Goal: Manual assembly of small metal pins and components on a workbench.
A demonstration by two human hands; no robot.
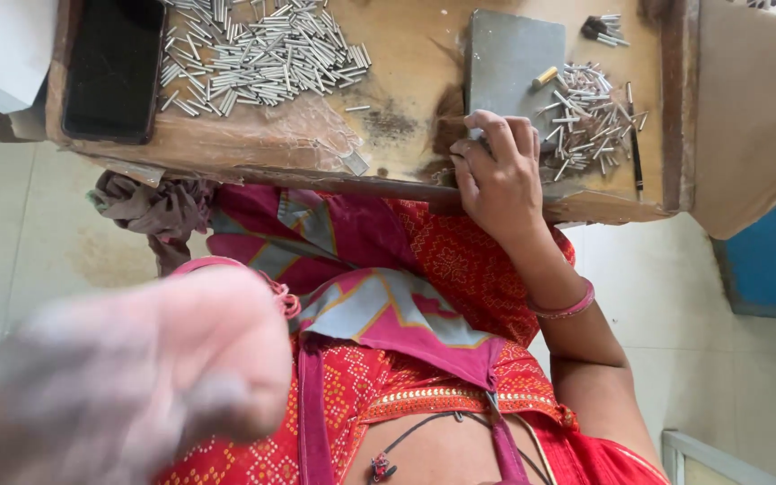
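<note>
Red patterned dress (460,269) (pink bangle (568,310) too).

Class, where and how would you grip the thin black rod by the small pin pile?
Pinch the rod mid-length from above, coming from its right: it lies flat on the table, and pins crowd its left side.

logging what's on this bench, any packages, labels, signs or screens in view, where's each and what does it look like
Phone: lies flat at one end of the wooden bench, beside the big heap of metal pins; a rectangular slab with rounded corners, its screen black and dark.
No packages, labels or signs show.
</note>
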